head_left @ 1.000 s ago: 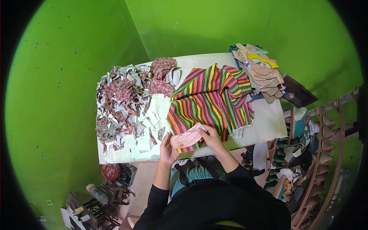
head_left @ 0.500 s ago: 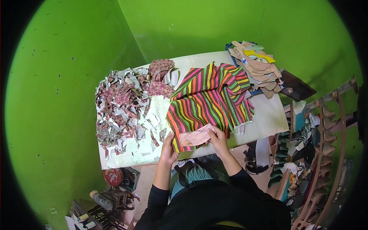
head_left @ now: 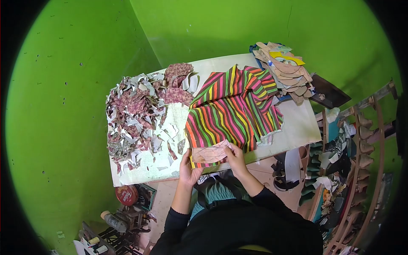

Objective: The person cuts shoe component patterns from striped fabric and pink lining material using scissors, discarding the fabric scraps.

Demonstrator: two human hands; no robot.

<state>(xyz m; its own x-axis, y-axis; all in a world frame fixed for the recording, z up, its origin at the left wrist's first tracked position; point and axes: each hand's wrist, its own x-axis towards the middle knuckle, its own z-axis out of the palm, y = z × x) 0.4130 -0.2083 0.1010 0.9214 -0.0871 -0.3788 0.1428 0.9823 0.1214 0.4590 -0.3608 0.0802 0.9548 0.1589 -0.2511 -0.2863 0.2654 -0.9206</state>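
Pink piece (head_left: 208, 154) and right hand (head_left: 236, 161) are displaced slightly to the left along the near edge of the striped cloth (head_left: 225, 114) since the earlier frame. The striped cloth, spread on the tabletop (head_left: 293, 127), serves as the reference for all positions below.

Pink piece: located over the near-left part of the striped cloth, long side roughly along its near edge.

Right hand: closed, gripping the right end of the pink piece between thumb and fingers. I judge that this end grip controls the angle of the piece and limits curling.

Left hand (head_left: 187, 170): fingers bent at the left end of the pink piece, beside the cloth's near-left corner. It probably steadies that end; I cannot tell whether it pinches the piece.

Left of the striped cloth: scrap pile (head_left: 134, 106), apparently grouped aside to limit mixing. At its far-right side: stacked flat brown pieces (head_left: 292, 80), probably stacked to save surface.

Markings: thin dark lines cross the pink piece; I read no words there. Beyond the near-left corner, below tabletop level, a round red tin (head_left: 126, 195) carries pale lettering, not reliably legible.
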